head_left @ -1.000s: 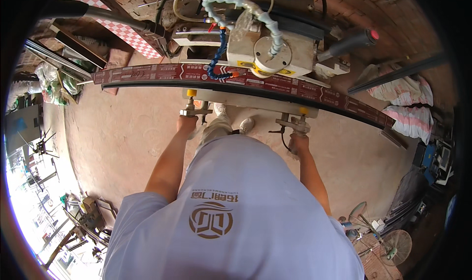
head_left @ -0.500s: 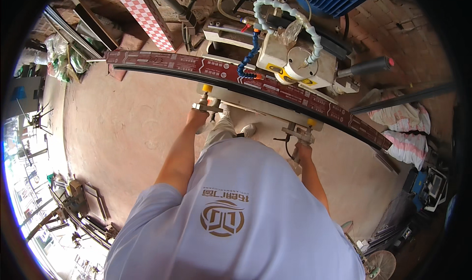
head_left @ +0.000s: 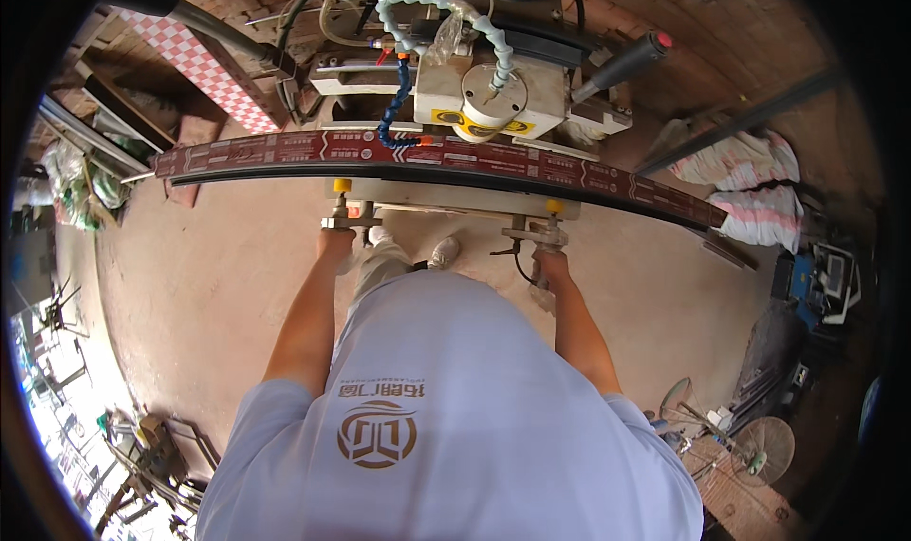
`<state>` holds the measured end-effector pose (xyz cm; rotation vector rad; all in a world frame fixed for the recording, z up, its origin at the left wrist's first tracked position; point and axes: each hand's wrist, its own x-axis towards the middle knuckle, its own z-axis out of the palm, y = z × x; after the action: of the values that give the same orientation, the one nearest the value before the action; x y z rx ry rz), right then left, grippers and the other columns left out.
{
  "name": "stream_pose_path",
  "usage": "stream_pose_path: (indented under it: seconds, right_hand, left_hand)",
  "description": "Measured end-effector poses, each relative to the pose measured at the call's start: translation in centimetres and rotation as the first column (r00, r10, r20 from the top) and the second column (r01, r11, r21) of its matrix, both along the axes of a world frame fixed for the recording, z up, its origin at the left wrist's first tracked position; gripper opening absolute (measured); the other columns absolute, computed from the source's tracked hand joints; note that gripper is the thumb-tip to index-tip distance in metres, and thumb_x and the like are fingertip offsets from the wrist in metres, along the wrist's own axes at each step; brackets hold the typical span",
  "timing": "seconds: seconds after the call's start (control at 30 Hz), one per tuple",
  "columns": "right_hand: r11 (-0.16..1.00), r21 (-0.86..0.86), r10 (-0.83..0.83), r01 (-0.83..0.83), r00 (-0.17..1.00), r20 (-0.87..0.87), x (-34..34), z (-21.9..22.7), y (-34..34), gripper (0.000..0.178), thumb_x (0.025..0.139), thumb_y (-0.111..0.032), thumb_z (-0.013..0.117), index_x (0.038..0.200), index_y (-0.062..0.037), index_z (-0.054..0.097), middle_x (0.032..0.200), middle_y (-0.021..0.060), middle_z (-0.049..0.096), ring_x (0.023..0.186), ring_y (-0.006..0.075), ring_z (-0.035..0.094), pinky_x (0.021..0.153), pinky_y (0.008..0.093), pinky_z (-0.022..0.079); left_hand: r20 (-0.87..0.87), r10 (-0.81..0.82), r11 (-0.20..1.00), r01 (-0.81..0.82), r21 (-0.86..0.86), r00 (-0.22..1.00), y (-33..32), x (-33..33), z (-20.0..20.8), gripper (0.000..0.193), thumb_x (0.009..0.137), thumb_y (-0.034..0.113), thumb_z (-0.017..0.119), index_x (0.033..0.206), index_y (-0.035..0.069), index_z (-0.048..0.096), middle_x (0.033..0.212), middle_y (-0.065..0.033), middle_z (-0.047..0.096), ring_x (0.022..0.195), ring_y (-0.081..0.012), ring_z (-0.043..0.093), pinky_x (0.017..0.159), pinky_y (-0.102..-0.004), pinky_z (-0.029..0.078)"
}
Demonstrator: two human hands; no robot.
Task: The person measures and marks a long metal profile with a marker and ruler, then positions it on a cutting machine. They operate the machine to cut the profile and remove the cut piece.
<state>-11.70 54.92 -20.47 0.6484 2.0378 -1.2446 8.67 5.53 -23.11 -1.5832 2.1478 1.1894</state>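
A long bar [head_left: 313, 150], wrapped in dark red printed film with a black front edge, lies across the front of a white machine [head_left: 441, 81]. Below its front edge, my left hand [head_left: 334, 245] is closed around the underside of a metal clamp [head_left: 349, 223] with a yellow tip. My right hand [head_left: 551, 265] grips the lower part of a matching clamp [head_left: 533, 233], beside a thin black hose. Both yellow tips point toward the bar. The fingers of each hand are partly hidden. A blue segmented coolant hose [head_left: 397, 100] bends down to the bar, its orange nozzle over the film.
A black lever [head_left: 626, 65] with a red end sticks out at the machine's right. White sacks [head_left: 759, 220] lie by the bar's right end. Bagged material [head_left: 71, 185] sits near the left end. Behind on the right stands a fan [head_left: 764, 451].
My view has turned, so the machine and bar appear further left and higher, and the bar looks more level. Both hands stay at the clamps.
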Motion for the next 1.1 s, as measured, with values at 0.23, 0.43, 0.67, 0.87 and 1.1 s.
stream_pose_path:
  seconds: [0.23, 0.43, 0.67, 0.87, 1.1]
  right_hand:
    - [0.996, 0.046, -0.073, 0.072, 0.997, 0.034, -0.1, 1.1, -1.4, 0.013, 0.08, -0.009, 0.07, 0.078, 0.0009, 0.062, 0.066, 0.0127, 0.064, 0.053, 0.024, 0.06, 0.048, 0.0426, 0.044]
    - [0.955, 0.297, 0.032, 0.018, 0.986, -0.164, 1.9, -0.9, -3.9, 0.025, 0.076, -0.016, 0.074, 0.078, 0.0058, 0.062, 0.071, 0.0174, 0.067, 0.058, 0.0276, 0.063, 0.053, 0.0445, 0.048]
    - [0.945, 0.318, -0.035, 0.071, 0.992, -0.119, 2.5, 1.2, -5.4, 0.026, 0.077, -0.017, 0.075, 0.083, 0.0062, 0.065, 0.073, 0.0157, 0.067, 0.06, 0.025, 0.06, 0.056, 0.0427, 0.047]
    - [0.971, 0.184, -0.13, 0.151, 0.984, -0.12, 1.5, 2.5, -4.2, 0.016, 0.077, -0.009, 0.072, 0.075, 0.002, 0.06, 0.063, 0.0115, 0.059, 0.051, 0.0215, 0.054, 0.047, 0.0422, 0.039]
    - [0.984, 0.11, -0.135, 0.143, 0.988, -0.073, 1.1, 1.4, -3.1, 0.018, 0.076, -0.008, 0.071, 0.066, -0.0019, 0.057, 0.056, 0.0108, 0.056, 0.041, 0.0231, 0.052, 0.039, 0.0411, 0.04]
  left_hand:
    - [0.121, -0.077, 0.997, 0.073, 0.031, 0.99, 0.4, -0.8, 2.9, 0.043, 0.08, 0.033, 0.07, 0.111, 0.003, 0.072, 0.106, -0.0242, 0.074, 0.102, -0.0402, 0.071, 0.084, -0.0502, 0.056]
    - [0.128, -0.077, 0.992, 0.063, 0.107, 0.989, 0.7, -1.4, 4.6, 0.05, 0.082, 0.041, 0.068, 0.114, 0.002, 0.073, 0.114, -0.024, 0.073, 0.11, -0.0406, 0.069, 0.09, -0.0492, 0.056]
    - [0.129, -0.108, 0.99, 0.096, 0.1, 0.986, 0.3, -0.9, 3.4, 0.046, 0.079, 0.035, 0.068, 0.109, 0.001, 0.074, 0.111, -0.0251, 0.073, 0.109, -0.0398, 0.07, 0.091, -0.0485, 0.056]
    - [0.123, -0.152, 0.988, 0.146, 0.056, 0.981, 0.2, -0.8, 2.7, 0.044, 0.077, 0.034, 0.068, 0.106, 0.002, 0.075, 0.107, -0.0238, 0.074, 0.105, -0.0406, 0.071, 0.089, -0.0497, 0.057]
    - [0.082, -0.076, 0.994, 0.069, 0.082, 0.994, 0.3, -0.3, 2.2, 0.04, 0.078, 0.033, 0.069, 0.103, 0.004, 0.075, 0.103, -0.0235, 0.075, 0.101, -0.0397, 0.072, 0.085, -0.0503, 0.057]
